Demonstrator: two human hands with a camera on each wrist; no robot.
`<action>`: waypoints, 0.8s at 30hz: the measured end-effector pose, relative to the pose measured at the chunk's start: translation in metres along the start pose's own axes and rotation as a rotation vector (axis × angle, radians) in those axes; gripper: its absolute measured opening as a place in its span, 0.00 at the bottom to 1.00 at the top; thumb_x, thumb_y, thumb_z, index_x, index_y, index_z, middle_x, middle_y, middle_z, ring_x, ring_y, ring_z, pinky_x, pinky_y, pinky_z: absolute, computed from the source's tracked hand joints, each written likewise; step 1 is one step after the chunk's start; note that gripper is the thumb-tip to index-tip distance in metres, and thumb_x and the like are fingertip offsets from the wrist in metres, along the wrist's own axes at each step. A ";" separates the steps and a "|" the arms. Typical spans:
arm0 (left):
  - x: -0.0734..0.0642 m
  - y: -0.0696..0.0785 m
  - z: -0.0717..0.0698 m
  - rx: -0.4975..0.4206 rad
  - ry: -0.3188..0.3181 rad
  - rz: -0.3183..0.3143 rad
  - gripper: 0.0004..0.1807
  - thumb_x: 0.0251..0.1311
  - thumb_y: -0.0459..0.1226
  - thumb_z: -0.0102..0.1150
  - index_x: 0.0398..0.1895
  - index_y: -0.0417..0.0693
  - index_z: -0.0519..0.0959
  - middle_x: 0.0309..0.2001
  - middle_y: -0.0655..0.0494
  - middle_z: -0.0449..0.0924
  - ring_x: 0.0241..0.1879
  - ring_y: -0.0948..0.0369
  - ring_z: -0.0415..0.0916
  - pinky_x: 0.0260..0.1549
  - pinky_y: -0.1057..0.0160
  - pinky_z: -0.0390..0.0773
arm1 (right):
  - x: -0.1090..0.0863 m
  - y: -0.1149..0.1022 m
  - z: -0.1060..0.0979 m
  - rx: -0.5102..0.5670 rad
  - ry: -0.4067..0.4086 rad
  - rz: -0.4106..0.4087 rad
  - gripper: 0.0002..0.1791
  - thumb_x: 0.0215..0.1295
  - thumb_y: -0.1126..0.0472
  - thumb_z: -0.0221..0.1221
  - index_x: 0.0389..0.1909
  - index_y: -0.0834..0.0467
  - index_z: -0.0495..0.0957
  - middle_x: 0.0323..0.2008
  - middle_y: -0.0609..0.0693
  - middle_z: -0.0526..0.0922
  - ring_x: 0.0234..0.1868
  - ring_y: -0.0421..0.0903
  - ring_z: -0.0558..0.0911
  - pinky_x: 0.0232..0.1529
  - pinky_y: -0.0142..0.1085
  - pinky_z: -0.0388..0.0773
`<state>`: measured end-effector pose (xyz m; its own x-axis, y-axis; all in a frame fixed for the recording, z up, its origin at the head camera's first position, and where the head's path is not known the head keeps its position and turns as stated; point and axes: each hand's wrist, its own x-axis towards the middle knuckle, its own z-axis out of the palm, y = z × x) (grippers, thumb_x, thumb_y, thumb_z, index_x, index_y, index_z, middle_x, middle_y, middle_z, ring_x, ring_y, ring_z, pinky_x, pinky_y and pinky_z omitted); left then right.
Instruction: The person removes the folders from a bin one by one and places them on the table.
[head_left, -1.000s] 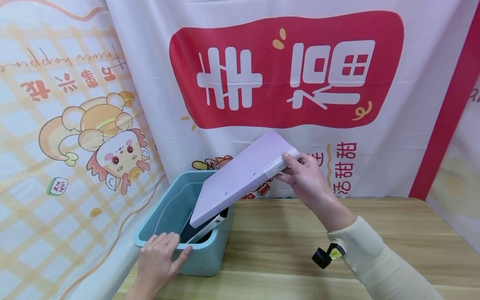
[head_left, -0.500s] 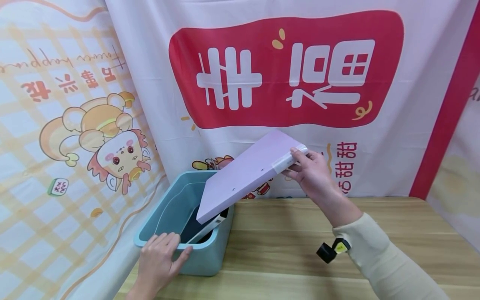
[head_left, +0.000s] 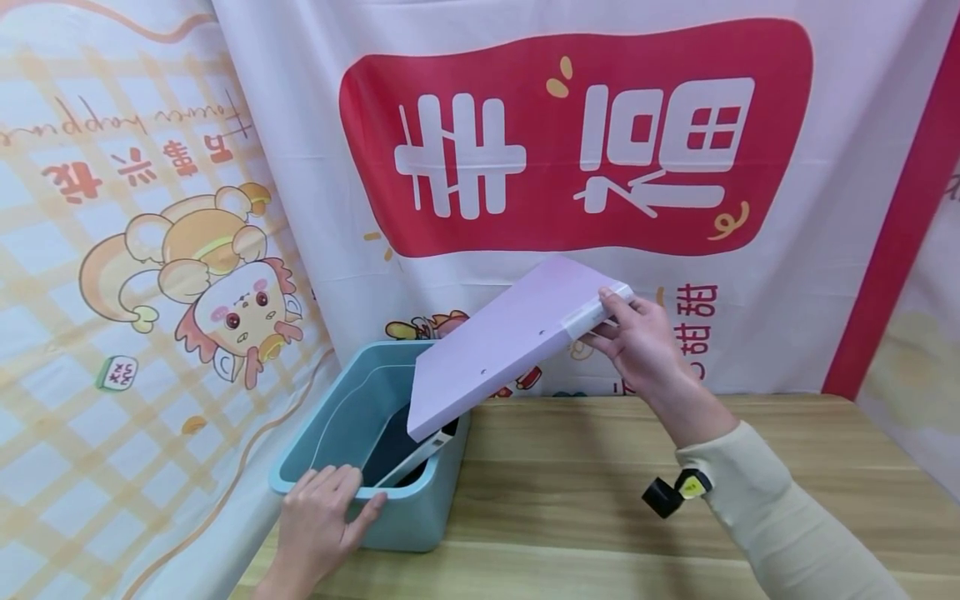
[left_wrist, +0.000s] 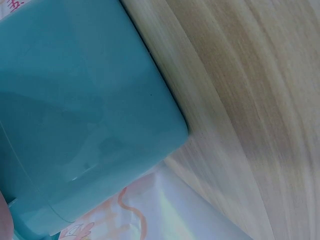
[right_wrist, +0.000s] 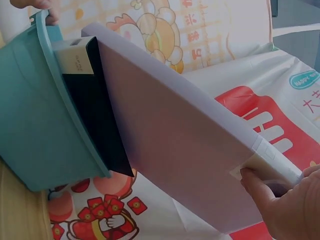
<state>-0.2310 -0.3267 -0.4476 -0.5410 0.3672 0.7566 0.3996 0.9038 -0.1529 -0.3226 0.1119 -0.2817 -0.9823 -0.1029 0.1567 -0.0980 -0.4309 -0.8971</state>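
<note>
Printed cloth [head_left: 60,333], one, at far left: white, smooth, yellow-orange checks, one cartoon animal upside down.

Left hand [head_left: 313,517], one, bare: grips the near rim of the bin, fingers over the edge, thumb along the outside.

Bin [head_left: 405,521], one, teal, glossy, seemingly plastic: deep, rounded corners, rolled rim; stands on the tabletop [head_left: 540,483], which is pale with wood-grain streaks.

Dark folder [head_left: 387,447], one, navy to black, flat cover, white spine with small print: leans inside the bin, spine end above the rim.

Lilac folder [head_left: 510,333], one, pale, matt, rectangular and thick: two small dark marks and a whitish label on its narrow face. Tilted, its lower end at the bin's mouth beside the dark folder (contact between the two cannot be told), the rest raised rightward outside the bin.

Right hand [head_left: 645,346], one, bare: pinches the lilac folder at the labelled end, thumb on top.

Sleeve [head_left: 780,517], one, cream fabric, with a black-and-yellow wrist device [head_left: 662,497].
</note>
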 end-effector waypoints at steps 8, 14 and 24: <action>0.000 0.000 0.001 0.003 -0.004 -0.002 0.25 0.68 0.62 0.51 0.22 0.56 0.65 0.21 0.67 0.59 0.22 0.67 0.57 0.24 0.65 0.61 | 0.003 -0.004 -0.010 0.032 0.016 0.010 0.41 0.77 0.50 0.54 0.81 0.58 0.45 0.78 0.58 0.55 0.74 0.58 0.66 0.64 0.47 0.71; 0.000 0.000 0.002 0.006 -0.002 0.000 0.26 0.69 0.62 0.51 0.22 0.56 0.66 0.21 0.67 0.60 0.21 0.66 0.58 0.24 0.65 0.61 | 0.005 -0.007 -0.019 0.037 0.044 -0.005 0.42 0.77 0.50 0.55 0.81 0.57 0.45 0.79 0.57 0.54 0.75 0.58 0.65 0.63 0.47 0.70; -0.001 -0.002 0.003 0.003 0.019 0.002 0.26 0.69 0.62 0.49 0.22 0.56 0.65 0.21 0.67 0.59 0.21 0.65 0.58 0.24 0.64 0.61 | 0.011 -0.011 -0.029 0.050 0.080 0.007 0.42 0.78 0.51 0.53 0.82 0.58 0.43 0.80 0.57 0.51 0.76 0.57 0.62 0.65 0.48 0.68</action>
<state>-0.2336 -0.3284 -0.4496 -0.5259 0.3649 0.7683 0.3989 0.9036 -0.1561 -0.3368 0.1412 -0.2823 -0.9927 -0.0353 0.1150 -0.0846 -0.4753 -0.8758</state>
